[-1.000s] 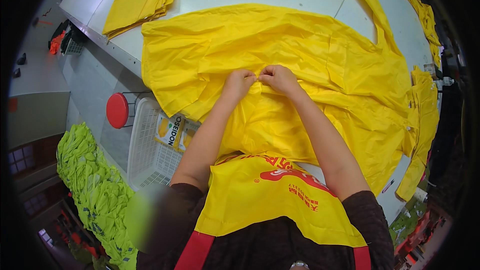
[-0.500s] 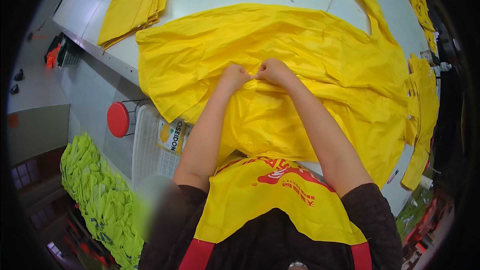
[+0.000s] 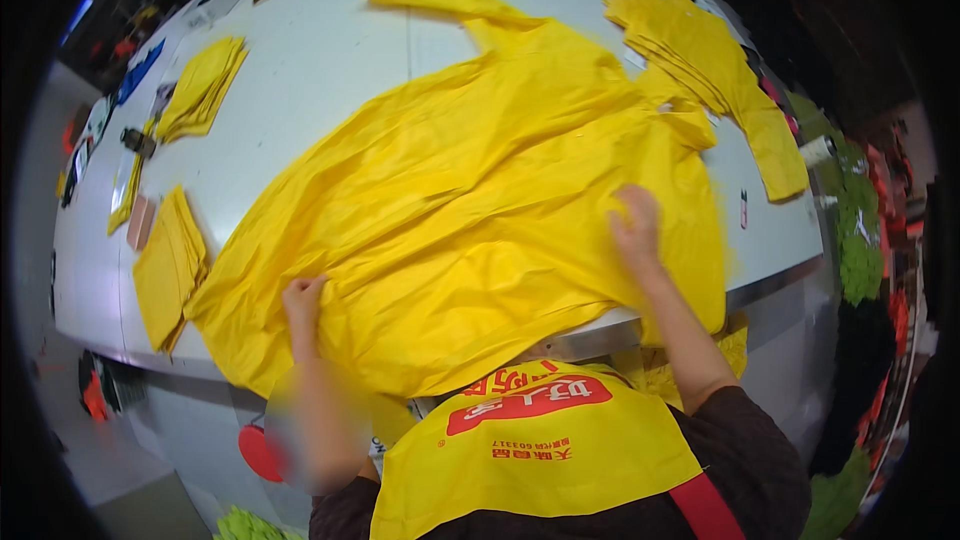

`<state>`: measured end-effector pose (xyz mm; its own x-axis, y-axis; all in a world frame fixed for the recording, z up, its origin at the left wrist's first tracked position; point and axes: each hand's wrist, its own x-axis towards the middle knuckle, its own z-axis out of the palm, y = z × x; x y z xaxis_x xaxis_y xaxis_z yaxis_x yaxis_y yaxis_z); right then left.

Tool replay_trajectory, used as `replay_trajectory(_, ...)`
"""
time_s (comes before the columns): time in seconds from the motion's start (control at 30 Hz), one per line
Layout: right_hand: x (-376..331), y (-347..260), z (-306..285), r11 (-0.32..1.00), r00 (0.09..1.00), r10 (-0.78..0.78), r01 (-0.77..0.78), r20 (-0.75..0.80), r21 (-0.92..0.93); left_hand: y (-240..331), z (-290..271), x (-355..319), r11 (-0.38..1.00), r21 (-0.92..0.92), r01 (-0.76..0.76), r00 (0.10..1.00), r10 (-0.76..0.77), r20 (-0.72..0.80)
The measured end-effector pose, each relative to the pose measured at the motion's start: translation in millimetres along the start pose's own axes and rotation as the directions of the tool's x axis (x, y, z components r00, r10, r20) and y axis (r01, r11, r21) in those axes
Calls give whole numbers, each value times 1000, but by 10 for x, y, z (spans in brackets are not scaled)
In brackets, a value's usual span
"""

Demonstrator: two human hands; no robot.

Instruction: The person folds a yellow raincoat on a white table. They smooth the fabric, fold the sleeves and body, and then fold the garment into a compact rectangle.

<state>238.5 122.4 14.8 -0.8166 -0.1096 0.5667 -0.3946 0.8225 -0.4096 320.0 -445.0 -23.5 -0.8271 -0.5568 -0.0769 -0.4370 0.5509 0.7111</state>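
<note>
Bright yellow, thin-fabric sleeved garment (image 3: 450,200) lies spread across the smooth white counter (image 3: 305,90).
The left grip (image 3: 304,302) pinches its near-left cloth; the right grip (image 3: 636,228), blurred, is open over its right side. It is laid out but creased and unstacked, beside a folded yellow cloth pile (image 3: 170,265).

I have room over the bench (image 3: 300,80) between the yellow garment (image 3: 470,200) and far-left stack (image 3: 203,88); the right-hand pile (image 3: 690,45) crowds the garment.
</note>
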Motion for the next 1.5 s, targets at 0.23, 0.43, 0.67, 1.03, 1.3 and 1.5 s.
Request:
replay_trajectory(0.23,-287,945,-1025,536,535,838,-774,105,-337,773,297,-87,812,452,-368,763,542,-353)
replay_trajectory(0.43,-55,198,-553,-122,609,417,-698,674,706,2590,1693,-1800,941,-337,16,587,263,765)
replay_trajectory(0.67,293,-805,-1146,734,447,-350,-415,823,537,2687,1905,-2707,694,-669,267,718,319,618)
replay_trajectory(1.03,926,1136,-13,986,883,72,9,464,-169,2781,362,-2871,390,-885,253,946,95,311)
replay_trajectory(1.3,1425,232,631,768,688,-617,633,382,101,1883,-1319,-3765,832,-359,-422,858,239,-455)
replay_trajectory(1.5,1090,-1331,-25,195,95,-980,667,177,719,15,-2549,-4917,880,138,455,632,-209,-746)
